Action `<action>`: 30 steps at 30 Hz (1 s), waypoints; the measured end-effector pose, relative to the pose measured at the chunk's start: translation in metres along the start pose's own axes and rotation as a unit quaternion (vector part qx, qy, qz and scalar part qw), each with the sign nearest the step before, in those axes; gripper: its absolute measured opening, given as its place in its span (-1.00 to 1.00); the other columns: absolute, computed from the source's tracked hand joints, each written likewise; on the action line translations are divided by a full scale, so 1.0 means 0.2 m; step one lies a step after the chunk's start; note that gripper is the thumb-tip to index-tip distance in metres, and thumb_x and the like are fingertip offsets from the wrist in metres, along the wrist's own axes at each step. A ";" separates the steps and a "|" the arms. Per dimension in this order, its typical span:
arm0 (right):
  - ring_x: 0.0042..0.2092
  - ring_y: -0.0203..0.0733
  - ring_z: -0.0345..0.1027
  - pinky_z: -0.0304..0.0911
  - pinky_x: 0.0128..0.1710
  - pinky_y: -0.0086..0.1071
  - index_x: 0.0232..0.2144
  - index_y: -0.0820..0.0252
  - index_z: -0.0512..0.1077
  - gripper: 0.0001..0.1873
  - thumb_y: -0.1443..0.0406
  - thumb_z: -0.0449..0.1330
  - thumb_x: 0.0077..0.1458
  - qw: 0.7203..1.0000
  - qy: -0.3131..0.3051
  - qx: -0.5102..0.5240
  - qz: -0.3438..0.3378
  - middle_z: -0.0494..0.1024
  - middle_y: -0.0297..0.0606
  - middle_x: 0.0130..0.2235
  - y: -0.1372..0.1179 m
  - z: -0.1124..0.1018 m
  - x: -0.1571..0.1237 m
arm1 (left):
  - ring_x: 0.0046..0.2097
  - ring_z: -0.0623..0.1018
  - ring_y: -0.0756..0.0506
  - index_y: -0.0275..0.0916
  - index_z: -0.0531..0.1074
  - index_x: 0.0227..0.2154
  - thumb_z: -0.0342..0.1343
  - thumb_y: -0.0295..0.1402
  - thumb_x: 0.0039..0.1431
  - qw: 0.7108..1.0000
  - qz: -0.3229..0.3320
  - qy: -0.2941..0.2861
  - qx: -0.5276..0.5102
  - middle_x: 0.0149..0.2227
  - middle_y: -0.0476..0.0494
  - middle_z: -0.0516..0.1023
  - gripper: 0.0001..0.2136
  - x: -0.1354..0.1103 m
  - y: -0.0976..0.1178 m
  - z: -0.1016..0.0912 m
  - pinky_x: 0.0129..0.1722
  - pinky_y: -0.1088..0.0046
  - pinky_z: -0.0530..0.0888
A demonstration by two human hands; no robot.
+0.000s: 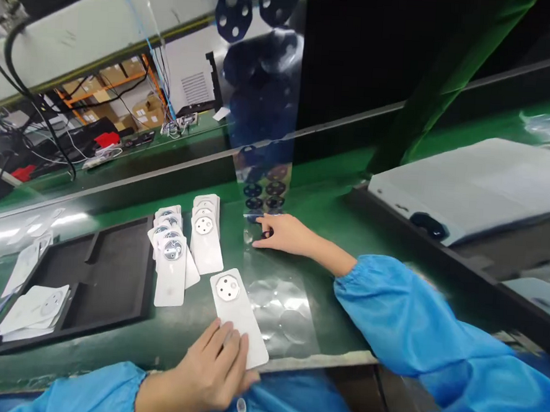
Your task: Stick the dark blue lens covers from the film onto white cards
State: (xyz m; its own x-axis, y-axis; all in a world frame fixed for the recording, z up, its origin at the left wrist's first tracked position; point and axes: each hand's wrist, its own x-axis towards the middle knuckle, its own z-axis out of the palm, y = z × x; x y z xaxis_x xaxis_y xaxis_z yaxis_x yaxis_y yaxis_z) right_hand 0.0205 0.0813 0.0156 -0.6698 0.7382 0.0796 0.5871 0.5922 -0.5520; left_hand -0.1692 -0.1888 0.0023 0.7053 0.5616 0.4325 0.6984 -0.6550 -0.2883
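A white phone back cover [249, 325], with an octagonal silver camera area at its upper end, lies tilted near the table's front edge. My left hand [216, 364] has its fingers curled over the lower part of that cover; the thumb is below its edge. Further out, my right hand [285, 233] is at a long clear film strip [292, 300], its thumb and index finger around a small dark sticker [267, 233]. Pairs of dark octagonal stickers with holes [254, 190] run up the strip beyond the hand. The strip's near part carries only clear round outlines.
Two overlapping stacks of white covers, one left [171, 274] and one right [207, 245], lie left of the film. A black tray [117, 271] with a few more covers [35, 312] is further left. At right stands a dark-framed bin [440, 253] with a pale sheet [481, 181].
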 end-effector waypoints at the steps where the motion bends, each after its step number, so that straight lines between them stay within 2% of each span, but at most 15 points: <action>1: 0.05 0.14 0.47 0.32 0.06 -0.13 -0.49 0.16 0.48 -0.74 0.14 0.43 -0.02 0.999 -0.020 0.042 0.000 0.63 -0.10 -0.10 0.01 -0.03 -0.01 | -0.16 0.62 -0.30 -0.52 0.52 -0.08 0.04 -0.09 0.34 1.000 -0.012 -0.002 -0.011 -0.23 -0.35 0.58 -0.52 0.00 0.00 0.02 -0.06 0.08 0.58; 3: 0.17 0.16 0.38 0.31 0.10 -0.12 -0.42 0.15 0.57 -0.72 0.06 0.41 -0.01 0.991 -0.044 0.127 -0.016 0.57 -0.08 0.05 0.01 -0.09 -0.02 | -0.17 0.60 -0.30 -0.51 0.51 -0.04 -0.08 0.06 0.35 0.999 -0.033 -0.022 -0.027 -0.22 -0.36 0.57 -0.39 0.02 0.00 0.04 -0.05 0.03 0.55; 5: 0.17 0.12 0.38 0.31 0.10 -0.09 -0.32 0.13 0.62 -0.67 0.02 0.38 0.00 0.978 -0.018 0.207 -0.018 0.51 -0.08 0.12 -0.03 -0.11 -0.05 | -0.06 0.57 -0.37 -0.48 0.48 0.01 -0.07 0.09 0.33 0.997 -0.044 -0.058 -0.036 -0.11 -0.40 0.56 -0.37 0.03 0.00 0.06 0.02 -0.04 0.50; 7: 0.05 0.05 0.46 0.37 0.03 -0.10 -0.29 0.14 0.63 -0.65 0.01 0.37 0.00 0.960 0.034 0.277 0.002 0.55 -0.08 0.04 -0.10 -0.08 -0.08 | 0.07 0.51 -0.46 -0.44 0.44 0.08 -0.07 0.12 0.30 0.993 -0.053 -0.092 -0.046 0.02 -0.45 0.51 -0.34 0.03 0.00 0.06 0.08 -0.10 0.43; 9: -0.12 -0.04 0.52 0.42 -0.09 -0.13 -0.31 0.16 0.61 -0.67 0.04 0.37 0.03 0.936 0.039 0.348 0.029 0.62 -0.14 -0.16 -0.20 0.00 -0.11 | 0.15 0.45 -0.51 -0.43 0.39 0.14 -0.11 0.15 0.31 0.991 -0.046 -0.116 -0.051 0.12 -0.48 0.45 -0.30 0.01 0.00 0.07 0.10 -0.12 0.40; 11: -0.28 -0.12 0.52 0.45 -0.20 -0.19 -0.30 0.18 0.59 -0.69 0.07 0.37 0.04 0.903 -0.020 0.423 0.067 0.61 -0.23 -0.33 -0.30 0.10 -0.15 | 0.17 0.44 -0.50 -0.44 0.36 0.18 -0.08 0.07 0.34 0.991 -0.027 -0.122 -0.039 0.16 -0.50 0.41 -0.36 -0.01 0.00 0.08 0.11 -0.12 0.39; 13: -0.39 -0.20 0.50 0.46 -0.29 -0.26 -0.19 0.21 0.57 -0.64 0.12 0.41 -0.01 0.861 -0.103 0.484 0.114 0.59 -0.30 -0.42 -0.37 0.19 -0.18 | 0.15 0.47 -0.46 -0.44 0.36 0.17 0.01 -0.14 0.35 0.994 -0.019 -0.105 -0.012 0.17 -0.50 0.40 -0.50 -0.02 0.02 0.09 0.11 -0.11 0.39; 15: -0.46 -0.26 0.48 0.45 -0.37 -0.33 0.05 0.20 0.47 -0.41 0.21 0.44 -0.06 0.833 -0.158 0.506 0.161 0.58 -0.36 -0.43 -0.43 0.25 -0.21 | 0.13 0.50 -0.42 -0.43 0.38 0.15 0.05 -0.31 0.32 0.996 -0.029 -0.084 -0.002 0.16 -0.48 0.42 -0.59 -0.03 0.03 0.10 0.11 -0.09 0.40; 16: -0.48 -0.27 0.47 0.44 -0.42 -0.36 0.15 0.18 0.39 -0.29 0.25 0.44 -0.08 0.829 -0.164 0.503 0.183 0.57 -0.40 -0.44 -0.44 0.28 -0.22 | 0.13 0.50 -0.41 -0.43 0.40 0.14 0.05 -0.34 0.32 0.996 -0.037 -0.076 -0.007 0.15 -0.46 0.43 -0.61 -0.03 0.04 0.10 0.10 -0.07 0.41; 18: -0.49 -0.29 0.46 0.42 -0.47 -0.40 0.21 0.15 0.30 -0.21 0.29 0.43 -0.08 0.838 -0.138 0.481 0.217 0.55 -0.45 -0.46 -0.47 0.31 -0.25 | 0.13 0.50 -0.41 -0.43 0.41 0.13 0.03 -0.34 0.33 0.996 -0.049 -0.070 -0.028 0.12 -0.44 0.45 -0.62 -0.03 0.04 0.10 0.09 -0.04 0.42; 20: -0.48 -0.29 0.46 0.42 -0.46 -0.41 0.11 0.15 0.36 -0.35 0.27 0.42 -0.05 0.855 -0.092 0.453 0.234 0.53 -0.45 -0.46 -0.49 0.32 -0.27 | 0.13 0.51 -0.40 -0.43 0.42 0.13 0.05 -0.32 0.33 0.996 -0.056 -0.063 -0.042 0.11 -0.43 0.47 -0.61 -0.03 0.04 0.09 0.09 -0.03 0.44; 23: -0.44 -0.29 0.48 0.44 -0.40 -0.40 -0.03 0.15 0.44 -0.53 0.23 0.41 -0.01 0.870 -0.068 0.425 0.240 0.55 -0.40 -0.43 -0.50 0.32 -0.30 | 0.12 0.51 -0.37 -0.40 0.42 0.14 0.06 -0.29 0.34 0.995 -0.063 -0.057 -0.052 0.11 -0.40 0.47 -0.61 -0.03 0.04 0.08 0.10 -0.01 0.44; 30: -0.44 -0.27 0.44 0.43 -0.41 -0.40 -0.19 0.13 0.51 -0.67 0.21 0.42 -0.02 0.894 -0.038 0.380 0.235 0.51 -0.38 -0.49 -0.51 0.32 -0.34 | 0.13 0.51 -0.35 -0.36 0.42 0.16 0.06 -0.28 0.36 0.994 -0.077 -0.050 -0.055 0.12 -0.34 0.47 -0.61 -0.05 0.06 0.09 0.11 0.03 0.46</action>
State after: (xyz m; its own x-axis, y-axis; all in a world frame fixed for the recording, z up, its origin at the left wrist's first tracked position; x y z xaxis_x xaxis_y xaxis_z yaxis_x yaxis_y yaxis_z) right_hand -0.0227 -0.0508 0.0129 -0.4755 0.8071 -0.3499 0.3526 -0.1896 -0.9164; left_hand -0.1652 -0.1936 -0.0207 0.6035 0.7031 0.3760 0.7853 -0.6057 -0.1279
